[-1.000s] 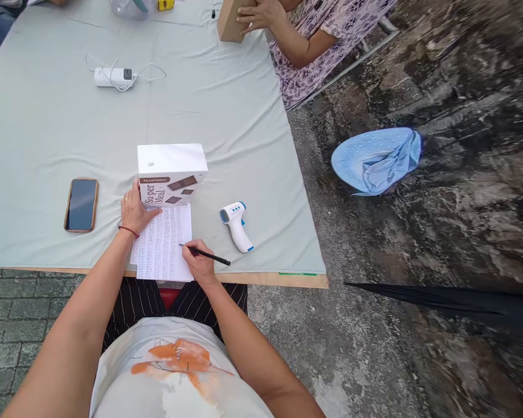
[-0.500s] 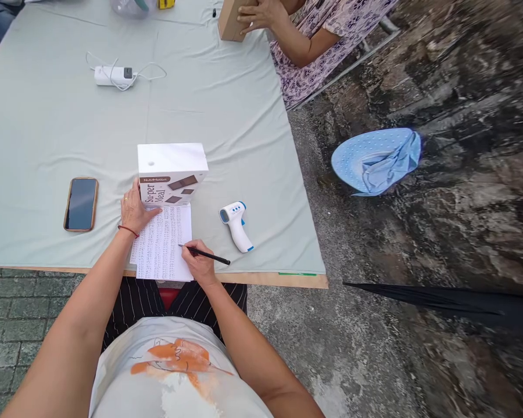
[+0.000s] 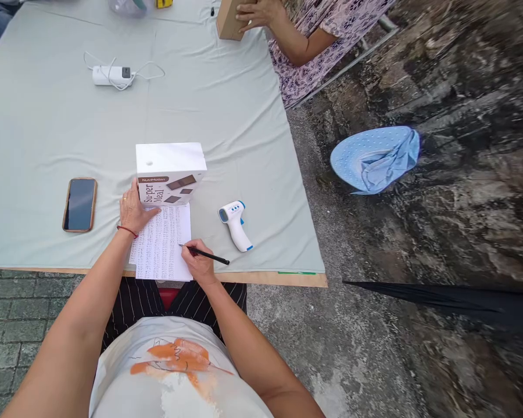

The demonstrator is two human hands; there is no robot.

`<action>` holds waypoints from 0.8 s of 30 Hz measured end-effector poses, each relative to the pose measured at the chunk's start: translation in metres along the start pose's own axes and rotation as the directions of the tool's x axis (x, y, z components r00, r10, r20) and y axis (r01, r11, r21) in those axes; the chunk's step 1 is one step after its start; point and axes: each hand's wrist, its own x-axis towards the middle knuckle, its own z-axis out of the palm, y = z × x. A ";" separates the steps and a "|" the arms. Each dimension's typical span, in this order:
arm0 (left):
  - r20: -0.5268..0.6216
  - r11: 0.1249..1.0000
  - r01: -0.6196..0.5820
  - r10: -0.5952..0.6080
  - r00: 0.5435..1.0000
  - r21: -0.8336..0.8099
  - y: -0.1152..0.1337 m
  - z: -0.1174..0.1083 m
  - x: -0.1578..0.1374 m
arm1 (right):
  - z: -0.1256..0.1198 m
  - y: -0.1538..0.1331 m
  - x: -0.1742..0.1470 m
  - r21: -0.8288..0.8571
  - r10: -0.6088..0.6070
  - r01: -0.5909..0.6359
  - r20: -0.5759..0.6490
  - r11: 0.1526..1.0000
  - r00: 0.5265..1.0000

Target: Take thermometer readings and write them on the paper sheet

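Sheets of paper (image 3: 159, 249) covered in rows of small handwriting lie at the table's near edge. Between the fingers of my right hand (image 3: 199, 264) is a black pen (image 3: 209, 254), its tip on the top sheet. My left hand (image 3: 133, 210) rests flat and open, its thumb stretched across the paper and its fingers along the left side of a white box (image 3: 172, 158). The box front reads "Super Meal" and shows brown bars. It stands at the far end of the sheets. A white and blue infrared thermometer (image 3: 235, 225) lies to the right.
On the cloth-covered table (image 3: 226, 128) are a phone (image 3: 79, 204) at left and a white device with a cable (image 3: 112, 76) farther back. Across the table, another person's hand (image 3: 259, 14) touches a brown box (image 3: 229, 22). A blue hat (image 3: 377, 159) lies off to the right.
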 end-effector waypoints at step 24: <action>0.000 1.000 -0.018 0.018 1.000 -0.019 -0.002 -0.001 0.001 | 0.000 0.000 0.001 -0.052 0.016 -0.016 -0.003 0.999 1.000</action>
